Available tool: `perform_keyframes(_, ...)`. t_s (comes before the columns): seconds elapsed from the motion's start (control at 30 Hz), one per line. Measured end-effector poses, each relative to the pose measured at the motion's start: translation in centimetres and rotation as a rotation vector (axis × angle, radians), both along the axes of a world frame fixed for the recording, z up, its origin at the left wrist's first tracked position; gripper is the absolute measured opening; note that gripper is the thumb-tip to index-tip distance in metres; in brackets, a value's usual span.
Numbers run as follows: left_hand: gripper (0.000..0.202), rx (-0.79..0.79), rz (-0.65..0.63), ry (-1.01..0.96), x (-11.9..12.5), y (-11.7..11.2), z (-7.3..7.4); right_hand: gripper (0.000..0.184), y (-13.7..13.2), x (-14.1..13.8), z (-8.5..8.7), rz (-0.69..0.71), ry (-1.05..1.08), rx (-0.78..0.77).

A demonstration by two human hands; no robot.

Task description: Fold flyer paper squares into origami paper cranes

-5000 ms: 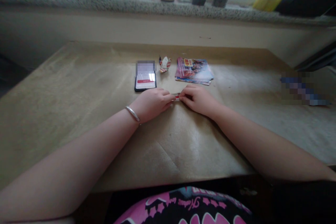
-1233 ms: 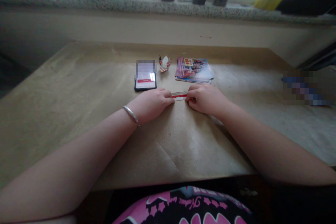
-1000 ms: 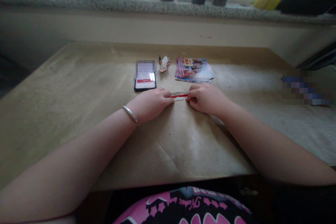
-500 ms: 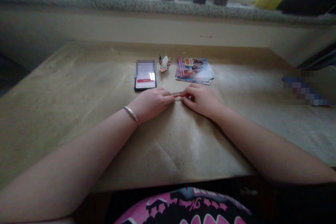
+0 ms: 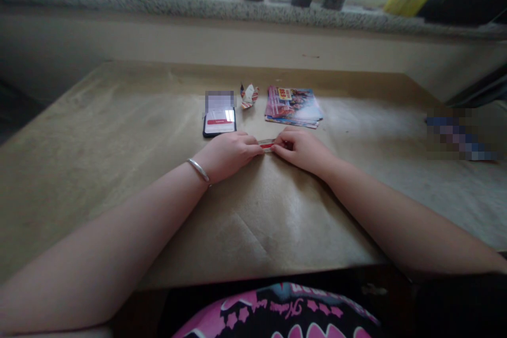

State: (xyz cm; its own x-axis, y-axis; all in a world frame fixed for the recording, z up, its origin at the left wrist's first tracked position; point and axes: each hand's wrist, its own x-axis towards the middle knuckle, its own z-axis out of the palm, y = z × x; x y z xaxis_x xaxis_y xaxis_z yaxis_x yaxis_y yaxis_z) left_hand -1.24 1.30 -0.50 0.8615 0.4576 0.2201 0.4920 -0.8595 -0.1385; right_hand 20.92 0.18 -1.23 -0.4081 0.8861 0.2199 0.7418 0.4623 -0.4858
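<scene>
The narrow red-banded paper strip (image 5: 266, 146) sits at the tabletop (image 5: 253, 232), between the two hands: the left hand (image 5: 232, 156) has its fingers pressed together on the left end, and the right hand (image 5: 303, 149) seems to pinch the other between thumb and forefinger. Uneven pressure from the two grips could crease it askew, and a hard sideways tug could tear it, since it looks thin. The left knuckles are right by the smartphone (image 5: 219, 122), contact unclear, so a careless shift could nudge it; the leaflet stack (image 5: 293, 105) risks the same from the right knuckles
</scene>
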Motion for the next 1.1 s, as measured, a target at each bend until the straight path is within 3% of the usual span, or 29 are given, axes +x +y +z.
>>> perform_keyframes(0.5,0.025,-0.004,0.027,0.118,0.5,-0.5,0.8,0.017,0.2,-0.7,0.3,-0.084,-0.097,-0.064)
perform_keyframes(1.1,0.026,0.038,-0.021,0.071,0.5,-0.4,0.5,0.017,0.3,-1.1,0.6,-0.156,-0.138,-0.094)
